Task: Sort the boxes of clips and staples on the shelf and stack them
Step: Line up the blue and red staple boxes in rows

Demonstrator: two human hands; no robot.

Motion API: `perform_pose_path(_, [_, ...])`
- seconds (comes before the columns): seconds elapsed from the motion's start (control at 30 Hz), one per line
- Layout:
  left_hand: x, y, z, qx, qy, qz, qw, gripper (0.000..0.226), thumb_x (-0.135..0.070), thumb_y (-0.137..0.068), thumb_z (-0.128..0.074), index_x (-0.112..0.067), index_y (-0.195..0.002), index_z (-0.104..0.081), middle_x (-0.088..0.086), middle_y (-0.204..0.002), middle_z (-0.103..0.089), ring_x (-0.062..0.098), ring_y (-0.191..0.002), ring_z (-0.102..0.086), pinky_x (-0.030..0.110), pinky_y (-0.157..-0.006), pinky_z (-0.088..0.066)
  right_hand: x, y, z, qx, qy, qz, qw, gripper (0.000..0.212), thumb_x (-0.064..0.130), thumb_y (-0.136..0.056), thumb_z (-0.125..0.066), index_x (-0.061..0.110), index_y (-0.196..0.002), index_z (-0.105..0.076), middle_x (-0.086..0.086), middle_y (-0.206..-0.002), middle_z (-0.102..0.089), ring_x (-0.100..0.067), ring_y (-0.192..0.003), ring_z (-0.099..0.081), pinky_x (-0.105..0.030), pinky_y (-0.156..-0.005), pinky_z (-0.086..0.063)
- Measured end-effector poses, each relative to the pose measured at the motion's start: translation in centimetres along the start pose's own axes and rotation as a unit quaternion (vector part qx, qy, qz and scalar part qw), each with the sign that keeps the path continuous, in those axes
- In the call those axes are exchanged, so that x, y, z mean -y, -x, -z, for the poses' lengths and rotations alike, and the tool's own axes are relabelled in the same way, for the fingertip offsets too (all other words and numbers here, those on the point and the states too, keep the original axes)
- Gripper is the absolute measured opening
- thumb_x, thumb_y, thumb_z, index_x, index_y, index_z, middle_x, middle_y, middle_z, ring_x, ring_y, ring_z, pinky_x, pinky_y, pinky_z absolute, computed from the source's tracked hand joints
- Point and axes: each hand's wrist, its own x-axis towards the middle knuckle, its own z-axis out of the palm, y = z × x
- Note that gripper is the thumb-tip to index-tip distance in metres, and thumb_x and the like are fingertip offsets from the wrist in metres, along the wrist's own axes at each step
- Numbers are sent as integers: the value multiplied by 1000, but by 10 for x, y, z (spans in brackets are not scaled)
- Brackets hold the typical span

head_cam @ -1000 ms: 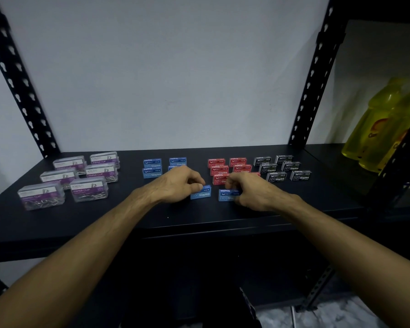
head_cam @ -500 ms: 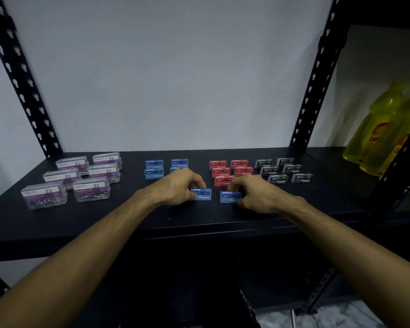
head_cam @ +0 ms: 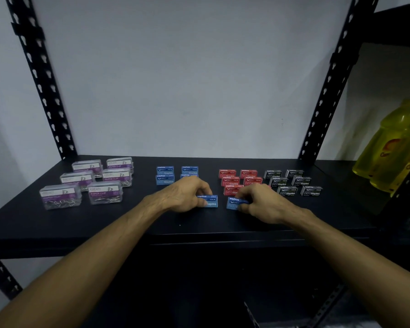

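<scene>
Both hands are at the front of the black shelf [head_cam: 104, 223]. The left hand [head_cam: 187, 197] pinches a blue staple box [head_cam: 210, 201] btw thumb and curled fingers, and the right hand [head_cam: 260, 202] pinches a second blue box [head_cam: 232, 203] the same way. The two boxes stand near each other, apart, in front of the other groups.

Behind the left hand is the blue group [head_cam: 166, 175], approx. four boxes, one partly hidden by the hand. To the right of it are the red boxes [head_cam: 230, 181], then the black boxes [head_cam: 294, 183]. The clear paper clip boxes [head_cam: 104, 195] are far left. Yellow bottles [head_cam: 388, 152] stand on the next shelf at the right.

My judgement: the step is to bring these two blue boxes to the blue group, i.e. to finish that colour.

How to do it well, I think:
- Keep the pinch on the short ends, so the box does not turn in the fingers.
- Lift a little before moving; sliding can push the red boxes, which are just behind the right hand.
- Put each box with the label to the front, edges in line w/ the box beneath or beside it.
- Release only when it sits flat, because such small boxes fall easily from a stack.
</scene>
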Motion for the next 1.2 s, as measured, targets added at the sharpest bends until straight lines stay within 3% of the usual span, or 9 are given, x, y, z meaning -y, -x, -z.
perform_pose_path(0.17, [15,11,17,-17,-1,23,1000,19,-23,-92,-67,-20,-111,-67,-17,-91,-57,1,-80,-55,13,-67,-38,19,-13,5,-10,10,21,1000,17,21,-94,-66,29,-79,-60,11,-76,-60,-4,-69,-55,-21,-58,-38])
perform_pose_path(0.23, [23,16,27,-31,-11,38,999,18,-23,-92,-67,-20,-110,-67,-17,-89,-57,0,-77,-54,14,-65,-38,28,-21,5,-10,12,28,1000,9,21,-94,-66,26,-87,-64,11,-79,-61,-3,-71,-56,-20,-59,-38])
perform_pose_path(0.37, [40,24,42,-54,-45,75,995,15,-24,-90,-70,-21,-105,-69,-8,-99,-62,8,-88,-58,23,-76,-43,48,-40,-1,-20,17,43,999,3,17,-93,-65,21,-93,-66,8,-85,-63,-10,-78,-59,-18,-61,-39])
perform_pose_path(0.5, [55,25,47,-59,-80,101,990,10,-22,-88,-70,-21,-98,-68,-4,-102,-64,15,-92,-60,29,-77,-47,68,-58,-13,0,19,45,999,8,13,-94,-62,21,-94,-63,11,-83,-58,-7,-76,-56,-16,-60,-37])
perform_pose_path(0.67, [64,20,42,-54,-111,120,985,19,-14,-90,-66,-19,-108,-67,0,-112,-64,17,-96,-60,27,-78,-46,79,-78,-29,8,56,38,998,11,9,-94,-59,20,-92,-60,5,-91,-59,-15,-83,-58,-19,-65,-40])
perform_pose_path(0.83, [73,16,39,-46,-113,128,984,26,-12,-90,-64,-15,-116,-64,4,-123,-63,21,-108,-61,34,-92,-51,80,-94,-39,17,73,24,997,8,9,-92,-59,14,-96,-64,0,-98,-65,-18,-87,-63,-30,-72,-52])
perform_pose_path(1.03, [76,15,37,-46,-108,135,984,20,-11,-91,-63,-14,-110,-67,4,-116,-66,20,-104,-63,33,-88,-53,79,-103,-44,15,69,35,997,12,8,-93,-57,20,-91,-59,3,-92,-60,-16,-84,-59,-20,-64,-42])
perform_pose_path(1.2, [79,13,34,-54,-99,132,985,16,-12,-92,-63,-16,-107,-67,2,-116,-66,17,-102,-63,29,-85,-51,78,-105,-47,11,59,32,998,24,8,-93,-55,13,-113,-67,-6,-111,-69,-21,-95,-65,-30,-80,-53])
